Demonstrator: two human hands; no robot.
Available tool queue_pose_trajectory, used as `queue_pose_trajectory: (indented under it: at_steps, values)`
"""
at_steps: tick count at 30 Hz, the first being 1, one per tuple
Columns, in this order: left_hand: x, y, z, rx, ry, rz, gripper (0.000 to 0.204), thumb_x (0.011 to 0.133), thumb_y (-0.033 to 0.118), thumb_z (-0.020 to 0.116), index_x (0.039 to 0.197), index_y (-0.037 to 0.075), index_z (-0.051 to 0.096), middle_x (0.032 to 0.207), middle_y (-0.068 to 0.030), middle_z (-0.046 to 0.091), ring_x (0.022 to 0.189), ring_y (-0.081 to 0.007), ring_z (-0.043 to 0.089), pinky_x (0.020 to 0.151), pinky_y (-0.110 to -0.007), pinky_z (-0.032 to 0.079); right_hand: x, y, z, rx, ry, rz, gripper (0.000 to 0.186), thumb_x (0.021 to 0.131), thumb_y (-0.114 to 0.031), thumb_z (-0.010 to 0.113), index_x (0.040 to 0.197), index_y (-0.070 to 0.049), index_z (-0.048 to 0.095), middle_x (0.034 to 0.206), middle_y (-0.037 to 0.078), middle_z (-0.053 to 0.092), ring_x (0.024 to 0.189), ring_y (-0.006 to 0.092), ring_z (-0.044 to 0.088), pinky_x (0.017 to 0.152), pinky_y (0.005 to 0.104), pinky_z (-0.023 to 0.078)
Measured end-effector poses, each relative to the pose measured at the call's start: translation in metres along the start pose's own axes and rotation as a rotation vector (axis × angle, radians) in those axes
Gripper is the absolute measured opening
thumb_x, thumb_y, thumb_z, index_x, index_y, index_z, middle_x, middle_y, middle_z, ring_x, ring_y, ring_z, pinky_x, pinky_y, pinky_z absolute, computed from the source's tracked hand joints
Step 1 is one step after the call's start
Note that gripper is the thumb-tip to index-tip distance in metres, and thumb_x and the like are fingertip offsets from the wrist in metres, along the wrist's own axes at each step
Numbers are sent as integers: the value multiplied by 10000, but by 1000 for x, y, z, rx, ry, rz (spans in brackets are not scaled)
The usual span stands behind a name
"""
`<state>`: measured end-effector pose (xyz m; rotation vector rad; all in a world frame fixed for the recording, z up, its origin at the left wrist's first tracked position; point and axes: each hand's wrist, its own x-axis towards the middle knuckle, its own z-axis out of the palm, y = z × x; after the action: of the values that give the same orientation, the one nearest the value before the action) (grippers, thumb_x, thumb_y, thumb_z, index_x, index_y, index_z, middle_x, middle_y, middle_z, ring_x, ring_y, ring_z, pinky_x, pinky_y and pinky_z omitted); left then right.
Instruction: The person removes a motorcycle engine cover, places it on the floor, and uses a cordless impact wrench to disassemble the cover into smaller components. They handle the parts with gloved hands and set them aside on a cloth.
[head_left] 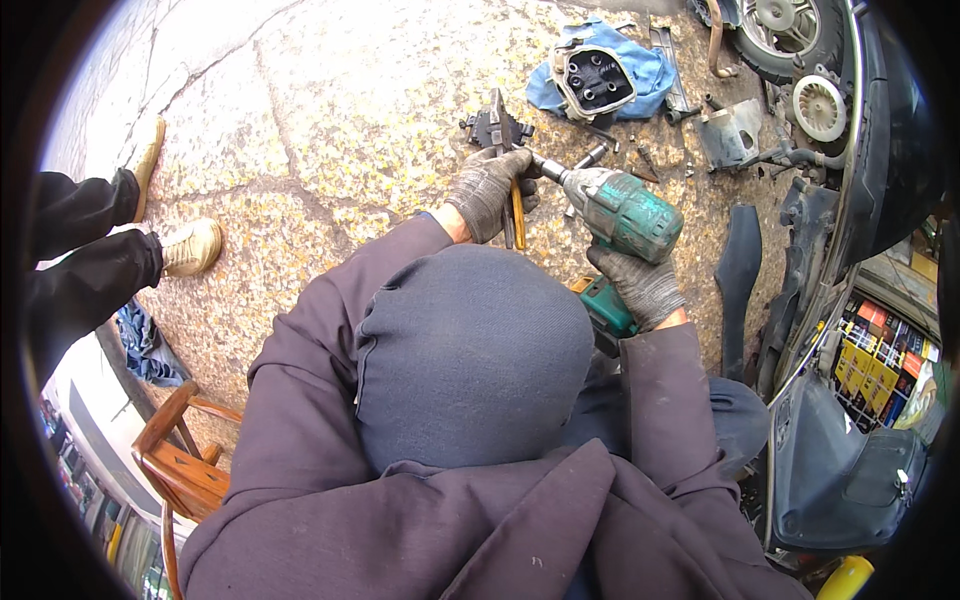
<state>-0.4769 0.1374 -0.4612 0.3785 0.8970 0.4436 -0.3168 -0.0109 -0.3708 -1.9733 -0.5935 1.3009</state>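
Note:
My left hand, in a grey work glove, is closed round a pair of pliers with yellow handles. The plier jaws point away from me, over a small dark metal part; whether they grip it cannot be made out. In my right hand, also gloved, is a green cordless impact wrench. Its long socket points left and meets the fingers of my left hand, which hide what is at its tip. A loose metal socket lies just beyond the tool.
A black-centred engine cover rests on a blue cloth ahead. On the right lie a metal shroud, a white fan wheel, dark plastic panels and a wheel. A person's shoes and a wooden chair are at left.

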Motion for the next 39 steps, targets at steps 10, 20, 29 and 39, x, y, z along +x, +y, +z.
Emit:
queue_pose_trajectory:
  at_steps: [10, 20, 29, 39]
  values:
    - [19, -6, -18, -113, -89, -37, 209, 976, 250, 542, 1024, 57, 606, 891, -56, 654, 709, -126, 619, 647, -301, 584, 26, -9, 6, -253, -7, -23, 399, 747, -154, 779, 1108, -45, 648, 1005, 78, 704, 899, 169, 658, 820, 336, 527]
    - [-18, -2, -60, 4, 49, -86, 223, 912, 91, 580, 1126, 54, 528, 976, -119, 625, 817, -189, 651, 757, -371, 612, 40, -73, -1, -630, -65, -226, 468, 745, -184, 796, 1159, -53, 622, 1103, 110, 690, 1033, 239, 662, 920, 328, 509]
    - [-18, -19, -77, 261, 3, -332, 340, 904, 123, 607, 1218, 13, 532, 996, -139, 638, 796, -194, 655, 750, -344, 583, 44, -74, -2, -1005, -47, -450, 472, 793, -289, 722, 1188, -66, 590, 1101, 144, 668, 1033, 319, 637, 901, 380, 512]
    - [-9, -9, -70, 386, 38, -316, 255, 896, 153, 578, 1128, 47, 583, 905, -99, 653, 688, -170, 618, 656, -364, 552, 46, -72, -13, -610, -92, -171, 484, 705, -157, 821, 1134, -52, 623, 1041, 87, 703, 966, 210, 674, 867, 327, 525]
